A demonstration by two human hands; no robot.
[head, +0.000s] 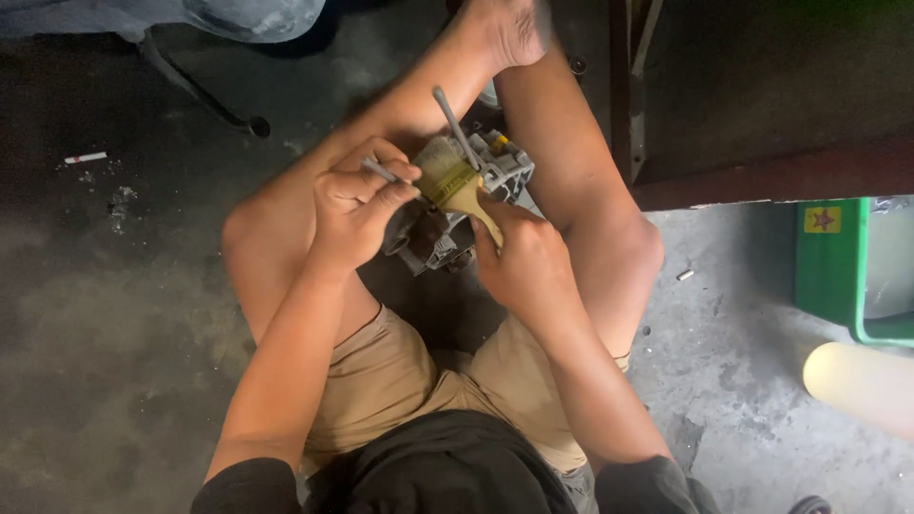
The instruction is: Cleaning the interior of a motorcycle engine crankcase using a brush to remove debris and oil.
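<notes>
Our right hand (pixel 522 259) grips a wooden-handled paintbrush (pixel 457 183), bristles on the grey metal engine part (pixel 466 205) at frame centre; our left hand (pixel 354 205) pinches its thin metal rod (pixel 381 171). We judge brushing under way; next needs steady strokes.

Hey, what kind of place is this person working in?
Probably a repair workshop floor. The stained grey concrete floor is grimy, and the hands hold a grey metal engine part and a wooden-handled paintbrush; a green plastic bin sits nearby.
</notes>
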